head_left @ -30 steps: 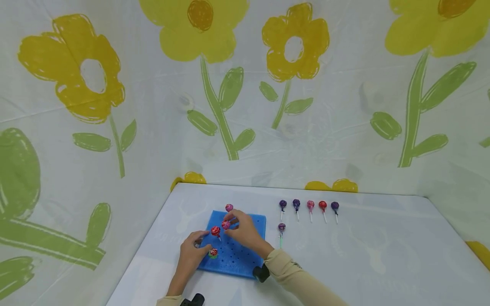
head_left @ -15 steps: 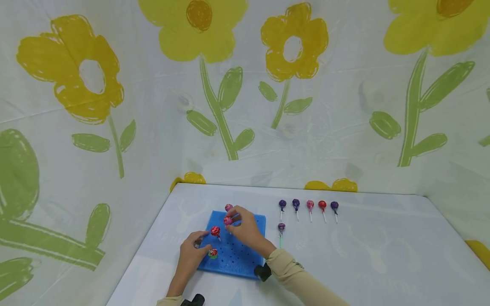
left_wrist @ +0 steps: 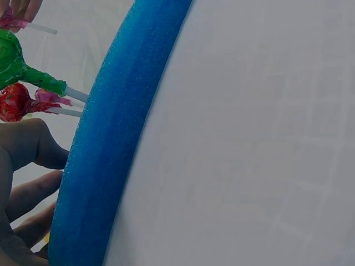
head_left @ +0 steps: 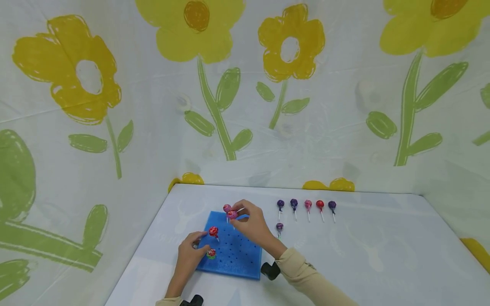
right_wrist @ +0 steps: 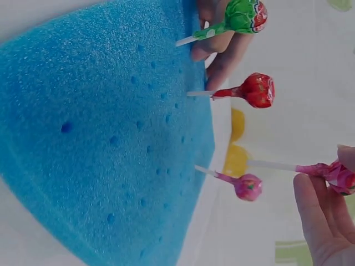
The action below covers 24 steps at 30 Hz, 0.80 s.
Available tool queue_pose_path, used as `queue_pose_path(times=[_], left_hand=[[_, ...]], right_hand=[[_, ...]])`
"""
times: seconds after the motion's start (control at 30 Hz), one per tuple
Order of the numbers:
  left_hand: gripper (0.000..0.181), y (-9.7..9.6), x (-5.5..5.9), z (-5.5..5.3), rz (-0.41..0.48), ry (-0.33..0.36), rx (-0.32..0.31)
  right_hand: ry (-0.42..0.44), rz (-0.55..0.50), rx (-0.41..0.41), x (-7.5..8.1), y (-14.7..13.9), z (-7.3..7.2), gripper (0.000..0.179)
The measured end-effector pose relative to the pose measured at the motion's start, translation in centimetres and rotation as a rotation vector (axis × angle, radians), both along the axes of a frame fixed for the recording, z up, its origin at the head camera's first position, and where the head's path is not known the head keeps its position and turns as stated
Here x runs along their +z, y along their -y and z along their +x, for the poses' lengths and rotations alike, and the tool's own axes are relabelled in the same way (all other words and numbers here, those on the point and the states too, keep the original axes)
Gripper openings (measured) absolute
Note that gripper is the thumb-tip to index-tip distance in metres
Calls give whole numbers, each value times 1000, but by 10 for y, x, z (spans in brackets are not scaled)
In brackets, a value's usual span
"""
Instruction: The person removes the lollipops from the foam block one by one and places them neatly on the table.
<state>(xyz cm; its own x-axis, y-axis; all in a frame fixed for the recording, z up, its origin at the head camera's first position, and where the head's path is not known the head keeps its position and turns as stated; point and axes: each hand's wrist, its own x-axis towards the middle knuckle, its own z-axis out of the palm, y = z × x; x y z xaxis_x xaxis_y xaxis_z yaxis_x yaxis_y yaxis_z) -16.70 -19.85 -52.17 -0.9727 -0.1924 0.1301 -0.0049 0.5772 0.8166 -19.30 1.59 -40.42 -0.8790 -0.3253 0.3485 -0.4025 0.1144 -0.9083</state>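
My right hand [head_left: 250,223] pinches a pink lollipop [right_wrist: 341,177] by its wrapped head, above the back of a blue foam block [head_left: 241,255]. In the right wrist view its white stick points at the foam, apart from it. My left hand [head_left: 190,250] rests at the block's left edge, fingertips touching the side. Three lollipops stand in the foam along that side: a green and red one [right_wrist: 244,15], a red one [right_wrist: 258,90] and another pink one [right_wrist: 248,187]. Several small holes dot the rest of the block.
Several lollipops lie in a row on the white table [head_left: 363,255] at the back right, among them a red one [head_left: 320,205] and a purple one [head_left: 332,205]. Another purple lollipop [head_left: 280,227] lies nearer the block. A flower-printed curtain [head_left: 325,140] hangs behind.
My right hand has moved up and back to the right with the pink lollipop, and more of its stick shows. The left hand stays at the block's edge.
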Motion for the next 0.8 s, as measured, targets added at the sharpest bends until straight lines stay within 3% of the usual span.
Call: queue_pose_path(times=[0.27,0.33,0.63,0.8], left_hand=[[40,0,-1,0,13,-5,-3],[40,1,-1,0,17,-8,-2],[38,2,-4,0,13,-53,-14],[39,3,-4,1,17,-51,-13]], right_hand=[[4,25,-63,-28,-12,-15,26],[-4,19,-74,-29,-15,-15,26],[22,36,-98,-22,-30,-8,27],[22,45,-93,-3,-38,5,26]])
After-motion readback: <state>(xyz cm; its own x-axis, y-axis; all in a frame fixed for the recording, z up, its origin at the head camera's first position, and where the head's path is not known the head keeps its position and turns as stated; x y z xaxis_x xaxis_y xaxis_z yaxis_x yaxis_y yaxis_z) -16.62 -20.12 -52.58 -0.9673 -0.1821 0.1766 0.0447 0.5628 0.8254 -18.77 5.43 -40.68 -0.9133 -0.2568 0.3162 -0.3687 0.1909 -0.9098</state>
